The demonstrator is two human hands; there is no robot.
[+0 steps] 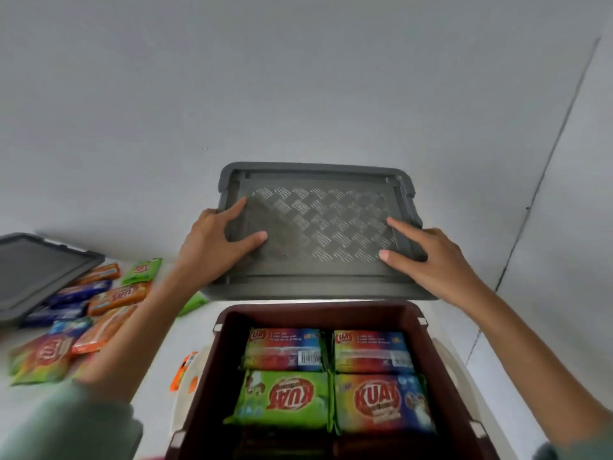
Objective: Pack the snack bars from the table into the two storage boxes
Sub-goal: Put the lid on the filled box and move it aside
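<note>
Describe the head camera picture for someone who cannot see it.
The left hand and right hand hold a grey lid just beyond an open dark red box holding four snack packs. More snack bars lie at left.

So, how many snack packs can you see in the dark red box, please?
4: far-left pack, far-right pack, green pack near left, rainbow pack near right; others may lie beneath.

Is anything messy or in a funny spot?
Yes. One small orange packet lies outside the dark red plastic box, down by its left wall, apart from the loose pile of snack bars farther left. Inside, two far packs show barcode backs, two near packs fronts. The left hand and right hand grip the grey plastic lid.
</note>
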